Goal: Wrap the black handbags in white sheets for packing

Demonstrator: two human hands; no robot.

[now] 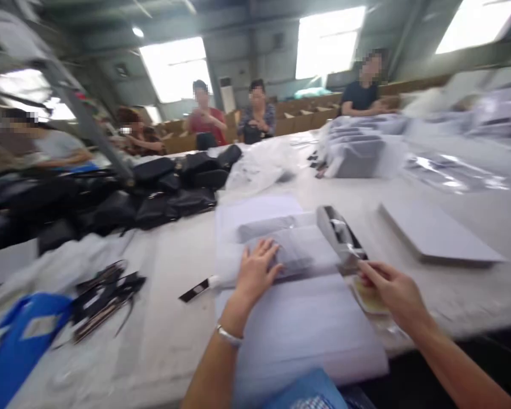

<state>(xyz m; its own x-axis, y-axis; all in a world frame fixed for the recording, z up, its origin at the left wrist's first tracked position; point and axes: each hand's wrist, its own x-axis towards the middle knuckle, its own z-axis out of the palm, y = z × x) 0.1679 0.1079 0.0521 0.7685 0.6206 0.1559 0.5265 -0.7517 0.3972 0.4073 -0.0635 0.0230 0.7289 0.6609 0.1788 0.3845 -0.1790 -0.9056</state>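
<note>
My left hand [259, 268] lies with its fingers apart on a bundle wrapped in thin white tissue paper [296, 250]. A dark shape shows faintly through the wrapping. Under and in front of it are more sheets of white paper [302, 324]. A black tag [195, 289] sticks out from the bundle's left side. At the right, my right hand [385, 284] has thumb and fingers pinched at the near end of a tape dispenser [340, 233], on what looks like a strip of clear tape. A yellowish flat piece [370, 298] lies beneath this hand.
Black bags [153, 193] are heaped at the left, near dark straps [104, 298] and a blue plastic item [29, 335]. A white stack [440, 233] lies right. Wrapped grey bundles [357, 147] stand farther back. Several people sit across the table [166, 318].
</note>
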